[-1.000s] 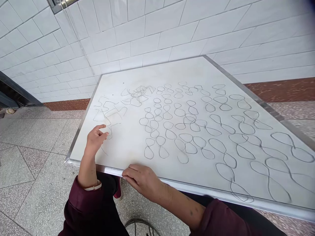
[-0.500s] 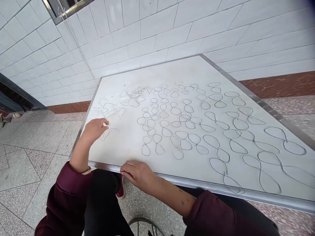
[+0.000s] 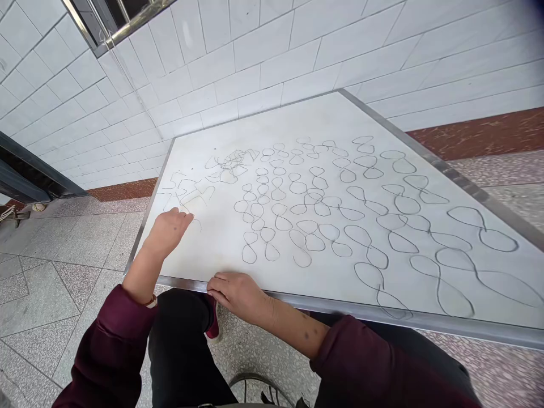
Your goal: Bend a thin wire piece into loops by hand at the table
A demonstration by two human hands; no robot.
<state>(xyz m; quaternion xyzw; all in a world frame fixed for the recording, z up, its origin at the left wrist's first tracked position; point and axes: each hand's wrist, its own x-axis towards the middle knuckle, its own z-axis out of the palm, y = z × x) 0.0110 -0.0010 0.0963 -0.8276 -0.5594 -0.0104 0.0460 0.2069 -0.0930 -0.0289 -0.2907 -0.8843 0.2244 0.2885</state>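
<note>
A white table top (image 3: 340,113) with a metal rim carries several thin dark wire loops (image 3: 297,221), most bent into figure-eight shapes and laid in rows. At the left lie angular bent wires (image 3: 187,190) and a tangled bunch (image 3: 232,161). My left hand (image 3: 169,229) rests palm down at the table's left side, fingers drawn together over a thin wire whose end (image 3: 198,224) shows at the fingertips. My right hand (image 3: 238,293) lies on the front metal rim (image 3: 382,313), fingers stretched flat along it, holding nothing.
A white tiled wall (image 3: 276,51) stands right behind the table. Speckled grey floor tiles (image 3: 63,249) spread to the left. My dark-trousered legs (image 3: 178,345) are under the front edge, with a round metal frame (image 3: 255,385) on the floor below.
My left hand has gone from a raised pinch to lying low over the wire, a little nearer the left edge. The right hand stays on the rim. The view has tilted slightly.
</note>
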